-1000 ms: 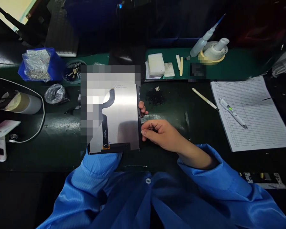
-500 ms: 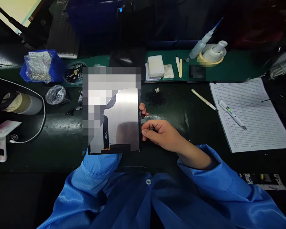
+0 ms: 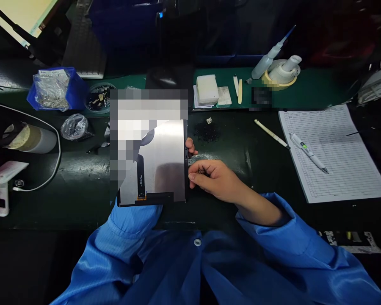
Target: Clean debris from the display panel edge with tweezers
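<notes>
A tablet display panel point(image 3: 165, 156) is held up before me, its silvery back facing the camera and a black flex cable point(image 3: 141, 176) running down to its lower edge. Part of the panel is blurred into blocks. My left hand point(image 3: 191, 147) supports it from behind; only fingertips show, curled round the right edge, and the palm is hidden. At that same edge, lower down, my right hand point(image 3: 216, 180) has thumb and forefinger pinched together against the dark frame. Whatever lies between those fingertips is too small to make out.
Dark crumbs point(image 3: 207, 131) lie beyond my right hand. Further right are a thin stick tool point(image 3: 271, 133) and a pen point(image 3: 308, 152) on lined paper sheets point(image 3: 324, 127). White pads point(image 3: 207, 90) and a dropper bottle point(image 3: 263, 65) stand behind. A white cable point(image 3: 59, 148) curves at left.
</notes>
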A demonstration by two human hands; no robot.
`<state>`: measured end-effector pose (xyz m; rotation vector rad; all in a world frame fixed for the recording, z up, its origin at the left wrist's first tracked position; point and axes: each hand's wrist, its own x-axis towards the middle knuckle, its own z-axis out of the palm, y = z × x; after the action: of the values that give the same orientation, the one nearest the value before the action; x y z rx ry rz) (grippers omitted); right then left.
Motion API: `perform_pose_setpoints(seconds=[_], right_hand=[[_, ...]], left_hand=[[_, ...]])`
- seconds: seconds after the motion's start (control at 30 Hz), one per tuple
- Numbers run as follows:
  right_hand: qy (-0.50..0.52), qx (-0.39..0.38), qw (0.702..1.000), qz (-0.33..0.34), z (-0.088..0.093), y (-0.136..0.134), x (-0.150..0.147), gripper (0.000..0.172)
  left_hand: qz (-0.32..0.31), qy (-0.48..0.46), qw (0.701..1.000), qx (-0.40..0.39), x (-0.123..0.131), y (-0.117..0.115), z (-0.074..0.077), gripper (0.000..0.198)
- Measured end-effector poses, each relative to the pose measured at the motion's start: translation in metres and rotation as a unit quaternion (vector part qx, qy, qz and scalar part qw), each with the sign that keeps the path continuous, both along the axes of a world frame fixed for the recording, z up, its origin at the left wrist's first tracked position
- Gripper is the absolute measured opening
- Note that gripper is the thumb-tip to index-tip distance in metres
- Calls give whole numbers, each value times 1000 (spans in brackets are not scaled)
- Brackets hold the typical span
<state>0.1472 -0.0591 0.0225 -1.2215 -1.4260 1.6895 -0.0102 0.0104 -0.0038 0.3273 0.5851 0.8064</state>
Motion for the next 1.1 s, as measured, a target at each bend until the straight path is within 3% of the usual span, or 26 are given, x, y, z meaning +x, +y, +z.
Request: perform_pose_setpoints(seconds=[0.2, 0.53, 0.63, 0.9, 1.1], right_hand=[[-6, 7, 1000, 3, -1, 0, 1, 15], [-10, 19, 1000, 3, 1, 0, 0, 16], [-13, 16, 1000, 3, 2, -1, 0, 16], [-4, 6, 1000, 1, -1, -1, 0, 15], [-5, -1, 1000, 1, -1, -1, -1, 16]], left_hand=[[-15, 26, 999, -11, 0, 2, 8, 67], [-12, 2, 1000, 1, -1, 1, 5, 69], [-27, -13, 1000, 7, 0, 3, -3, 68], [-20, -39, 998, 50, -1, 5, -42, 45], [-12, -39, 997, 66, -2, 4, -44, 17]])
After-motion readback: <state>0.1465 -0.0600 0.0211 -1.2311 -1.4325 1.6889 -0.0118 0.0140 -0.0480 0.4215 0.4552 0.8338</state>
